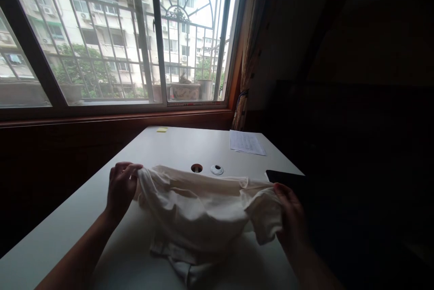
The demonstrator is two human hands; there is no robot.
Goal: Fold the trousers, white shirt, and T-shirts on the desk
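Observation:
A cream-coloured cloth garment (203, 208) is stretched between my two hands above the white table (118, 245). My left hand (124, 186) pinches its upper left corner, fingers closed on the fabric. At the other end, my right hand (291, 213) grips the upper right part, beside what looks like a short sleeve hanging down. The middle of the cloth sags in folds, and its lower part hangs bunched over the tabletop close to me.
Beyond the garment are a round hole (196, 168) in the table and a white ring-shaped cap (217, 170). Printed paper (247, 142) and yellow sticky notes (162, 130) lie near the far edge. A dark flat object (285, 178) sits at the right edge, and a barred window (118, 37) stands behind.

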